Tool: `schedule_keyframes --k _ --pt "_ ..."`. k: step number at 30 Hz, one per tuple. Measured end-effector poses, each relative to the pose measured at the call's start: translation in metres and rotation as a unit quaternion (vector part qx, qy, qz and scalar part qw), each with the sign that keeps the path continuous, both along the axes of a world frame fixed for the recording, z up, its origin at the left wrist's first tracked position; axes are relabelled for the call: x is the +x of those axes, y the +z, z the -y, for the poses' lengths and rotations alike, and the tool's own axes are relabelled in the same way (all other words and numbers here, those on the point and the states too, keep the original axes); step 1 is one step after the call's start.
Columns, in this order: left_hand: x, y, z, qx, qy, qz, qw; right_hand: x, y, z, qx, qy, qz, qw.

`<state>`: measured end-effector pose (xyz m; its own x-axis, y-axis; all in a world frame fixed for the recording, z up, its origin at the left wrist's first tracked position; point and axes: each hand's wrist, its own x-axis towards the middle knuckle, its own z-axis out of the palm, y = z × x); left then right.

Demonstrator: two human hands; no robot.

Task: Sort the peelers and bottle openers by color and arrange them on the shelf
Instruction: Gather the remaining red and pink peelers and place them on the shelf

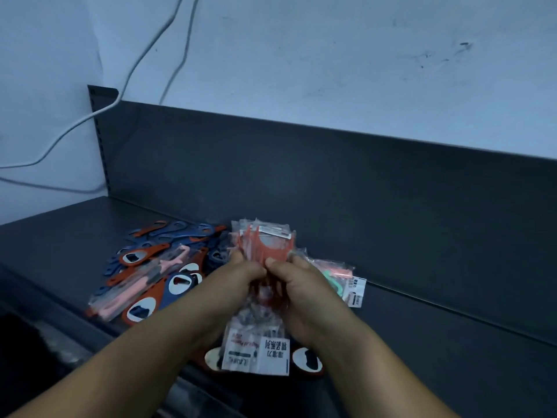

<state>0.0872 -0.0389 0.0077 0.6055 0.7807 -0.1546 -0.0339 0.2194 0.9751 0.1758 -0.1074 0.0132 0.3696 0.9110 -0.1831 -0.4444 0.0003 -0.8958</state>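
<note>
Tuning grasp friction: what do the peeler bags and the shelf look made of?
Peeler bags: thin clear plastic film, glossy; crinkled, red peelers show through. Shelf: probably painted sheet metal, matte dark grey; slotted upright hints at it.

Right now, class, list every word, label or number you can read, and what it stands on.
White labels on the bundle of orange peelers: upside-down Chinese characters and red script, too blurred to quote.
Label on the green peeler packet: too small to read.
No other text.
</note>
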Motion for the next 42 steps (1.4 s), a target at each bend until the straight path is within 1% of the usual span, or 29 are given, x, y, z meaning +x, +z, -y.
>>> schedule_keyframes --k 1,3,5,6,8,9,11,14,18,22,24,25,28,34,39,42 --pt "-0.015 0.002 0.0 0.0 0.023 -0.013 1.0 -0.025 0.004 0.0 -0.006 0.017 -0.004 1.0" --pt "0.001 -0.004 0.007 0.003 0.014 -0.022 1.0 -0.022 -0.004 0.004 -0.005 0.023 -0.009 1.0" --pt "0.009 -0.009 0.012 0.002 0.001 -0.012 1.0 -0.012 -0.002 0.008 0.002 0.028 -0.028 0.999" --pt "0.012 -0.005 0.016 -0.008 -0.008 -0.026 1.0 -0.006 -0.004 0.01 0.002 0.034 -0.035 0.999" --pt "0.008 0.0 0.024 -0.018 -0.077 -0.048 0.996 0.0 -0.007 0.015 0.0 0.039 -0.03 0.999" --pt "-0.007 0.001 0.023 -0.017 -0.097 -0.053 0.994 -0.007 -0.006 0.013 -0.005 0.048 -0.021 0.999" --pt "-0.037 0.005 0.018 0.016 -0.108 -0.065 0.992 -0.025 -0.002 0.009 -0.015 0.053 0.012 0.998" --pt "-0.068 0.006 0.016 0.047 -0.101 -0.068 0.991 -0.048 0.003 0.01 -0.017 0.043 0.037 0.998" --pt "-0.096 0.006 0.021 0.062 -0.061 -0.094 0.992 -0.072 0.002 0.019 -0.029 0.035 0.035 0.998" --pt "-0.111 0.003 0.034 0.041 -0.064 -0.057 0.996 -0.085 0.002 0.04 -0.015 0.041 -0.008 0.999" --pt "-0.113 0.0 0.043 0.028 -0.075 -0.031 0.996 -0.086 0.004 0.055 -0.014 0.045 -0.002 0.999" --pt "-0.113 0.0 0.049 0.02 -0.085 -0.02 0.996 -0.085 0.005 0.063 -0.023 0.042 0.014 0.999" --pt "-0.108 0.002 0.067 0.026 -0.108 -0.012 0.994 -0.08 0.003 0.083 -0.054 -0.008 0.073 0.996" --pt "-0.071 0.007 0.109 0.044 -0.174 -0.027 0.983 -0.057 0.003 0.138 -0.052 -0.111 0.071 0.99" --pt "-0.02 0.015 0.164 0.018 -0.256 -0.026 0.966 -0.022 0.008 0.206 -0.04 -0.156 0.069 0.985" --pt "0.014 0.019 0.204 0.007 -0.283 -0.011 0.959 0.001 0.008 0.25 -0.037 -0.2 0.06 0.977"
